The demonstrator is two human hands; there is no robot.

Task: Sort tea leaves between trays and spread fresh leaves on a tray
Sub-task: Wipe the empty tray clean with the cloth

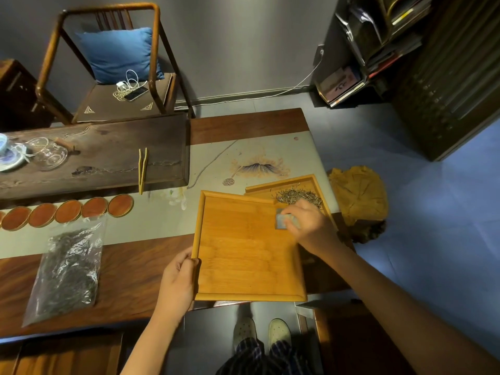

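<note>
Both hands are being used on the near bamboo tray (243, 250): the left hand (177, 282) is gripping its left rim near the front corner, while the right hand (308, 226) is pinching a small grey card-like scraper (284, 221) against the tray floor at its far right corner. That tray is being held bare of leaves, overhanging the table edge and overlapping a second bamboo tray (311, 185) just behind it, where a loose pile of pale tea leaves (299, 197) is lying. The tray is judged to be stiff and light, best taken by its raised rims; the leaves are judged to be dry, featherweight and brittle, better pushed with the scraper or tipped than pinched. A clear bag of dark tea leaves (67, 269) is lying on the wooden table (130, 277) to the left, near a row of round coasters (67, 212) on the painted table runner (243, 158). Beyond, a wooden armchair (108, 63) is standing against a grey wall.
</note>
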